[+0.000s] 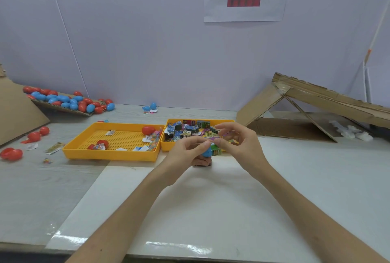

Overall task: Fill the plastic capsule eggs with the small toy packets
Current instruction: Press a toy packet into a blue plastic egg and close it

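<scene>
Just above the desk (211, 199), before the yellow tray (168, 147) that keeps packets within reach, the left hand (185, 151) closes its grip on a blue egg (206, 152), steadying it while the right hand (238, 144), its grip pinching a green packet (217, 150), apparently presses it in.

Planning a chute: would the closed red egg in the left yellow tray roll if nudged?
Probably: the red egg looks smooth and rounded, so likely slippery too. The left yellow tray has a wall close beside it, which should stop it.
</scene>
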Demonstrator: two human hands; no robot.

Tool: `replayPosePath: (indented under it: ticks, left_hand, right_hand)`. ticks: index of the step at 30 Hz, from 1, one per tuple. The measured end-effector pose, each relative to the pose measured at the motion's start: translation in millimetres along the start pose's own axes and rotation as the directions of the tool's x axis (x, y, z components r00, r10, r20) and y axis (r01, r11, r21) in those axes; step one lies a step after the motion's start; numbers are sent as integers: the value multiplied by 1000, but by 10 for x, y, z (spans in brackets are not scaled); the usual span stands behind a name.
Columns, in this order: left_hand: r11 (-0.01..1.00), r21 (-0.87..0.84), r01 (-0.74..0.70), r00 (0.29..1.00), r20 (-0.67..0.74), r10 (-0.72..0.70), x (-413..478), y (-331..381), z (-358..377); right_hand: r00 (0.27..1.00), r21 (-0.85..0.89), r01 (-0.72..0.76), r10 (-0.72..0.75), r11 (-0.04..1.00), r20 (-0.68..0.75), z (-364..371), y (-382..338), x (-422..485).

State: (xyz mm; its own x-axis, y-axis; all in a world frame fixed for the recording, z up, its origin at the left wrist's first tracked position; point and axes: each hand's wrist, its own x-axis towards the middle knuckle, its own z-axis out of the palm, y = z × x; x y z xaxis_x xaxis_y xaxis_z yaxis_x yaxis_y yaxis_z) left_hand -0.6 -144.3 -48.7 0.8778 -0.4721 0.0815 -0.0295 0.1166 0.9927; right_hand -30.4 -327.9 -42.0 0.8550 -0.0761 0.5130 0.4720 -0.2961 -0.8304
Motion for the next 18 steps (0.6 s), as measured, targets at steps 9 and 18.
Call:
replayPosePath:
  ticks: [9,18]
  left_hand:
    - [971,-235,38,999,-9,-41,30,7,-69]
    - [982,-189,22,999,-23,-27,26,20,-61]
  right_hand:
    - [997,19,20,-22,1000,78,-10,3,-8]
    - [995,87,-58,50,994,88,-16,-4,12]
